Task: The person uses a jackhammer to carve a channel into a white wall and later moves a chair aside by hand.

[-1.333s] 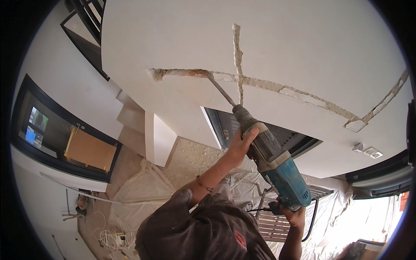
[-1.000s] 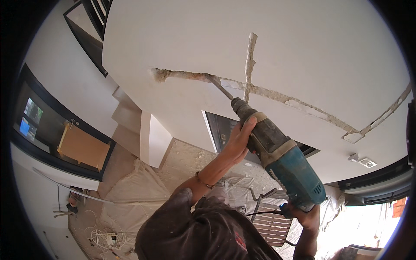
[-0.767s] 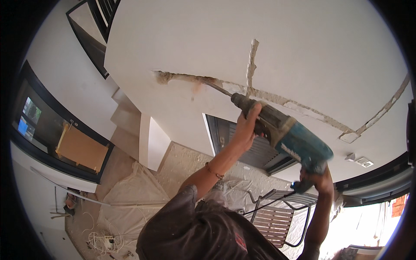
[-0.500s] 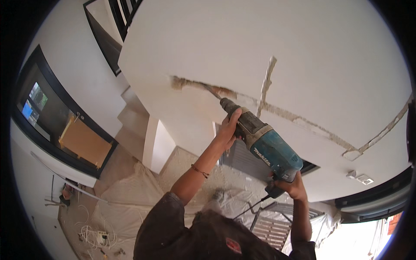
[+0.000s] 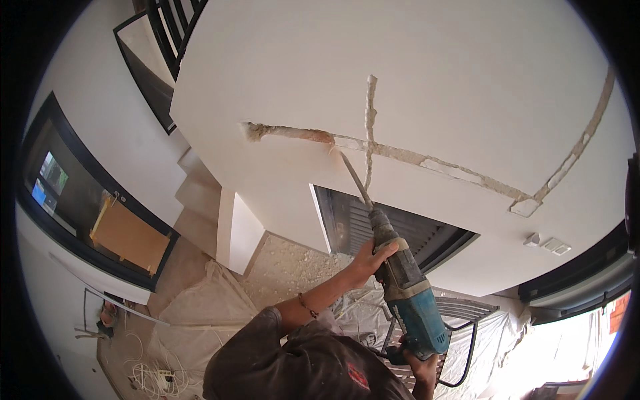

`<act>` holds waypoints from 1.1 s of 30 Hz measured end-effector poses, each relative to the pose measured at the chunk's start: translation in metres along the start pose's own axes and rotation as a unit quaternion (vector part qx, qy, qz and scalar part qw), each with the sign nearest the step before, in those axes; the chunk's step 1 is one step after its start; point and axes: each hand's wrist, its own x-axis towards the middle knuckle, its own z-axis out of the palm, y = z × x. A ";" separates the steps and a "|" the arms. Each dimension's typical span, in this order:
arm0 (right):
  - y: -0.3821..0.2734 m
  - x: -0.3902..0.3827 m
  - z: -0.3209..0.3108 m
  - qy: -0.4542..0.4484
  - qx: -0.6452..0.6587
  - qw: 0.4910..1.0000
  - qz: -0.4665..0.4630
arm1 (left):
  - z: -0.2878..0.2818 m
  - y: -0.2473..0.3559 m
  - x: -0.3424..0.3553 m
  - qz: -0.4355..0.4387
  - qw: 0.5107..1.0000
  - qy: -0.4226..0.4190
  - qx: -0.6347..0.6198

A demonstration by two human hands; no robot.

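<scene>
A teal and black rotary hammer (image 5: pixel 415 300) is held up in both hands, angled toward the white wall (image 5: pixel 467 80). My left hand (image 5: pixel 371 259) is wrapped round its front part, behind the chuck. At the rear, my right hand (image 5: pixel 423 367) grips the handle, partly hidden by the body. The long chisel bit (image 5: pixel 353 175) points up and left, its tip just below the chased groove (image 5: pixel 293 132); I cannot tell whether it touches the wall. Reddish brick shows in the groove near the tip. A short upright groove (image 5: pixel 371 110) crosses it on the right.
Below the groove is a dark-framed recess (image 5: pixel 333 213) with a slatted panel. A slatted metal bench (image 5: pixel 467 308) stands on plastic sheeting. Rubble (image 5: pixel 287 267) covers part of the floor; coiled white cable (image 5: pixel 157 379) lies at lower left. Switches (image 5: pixel 555 246) are on the right, stairs (image 5: pixel 200 193) on the left.
The rotary hammer has been drawn back and down, with its bit out of the groove. It now points more steeply upward, and both hands have moved lower with it.
</scene>
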 end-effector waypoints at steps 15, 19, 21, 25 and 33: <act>0.045 -0.059 0.070 0.069 -0.125 0.981 0.134 | -0.047 0.006 -0.025 -0.017 0.998 -0.057 0.018; 0.044 -0.055 0.082 0.031 -0.118 0.986 0.113 | -0.061 0.000 -0.014 -0.016 0.996 -0.078 -0.046; 0.041 -0.052 0.074 0.016 -0.122 0.986 0.113 | -0.061 -0.005 -0.011 -0.003 0.994 -0.085 -0.062; 0.031 -0.045 0.057 -0.018 -0.132 0.984 0.114 | -0.051 0.014 -0.011 0.029 0.991 -0.080 -0.102; -0.029 0.006 0.020 -0.017 -0.050 0.999 -0.004 | -0.023 0.027 0.015 0.006 0.997 -0.041 -0.063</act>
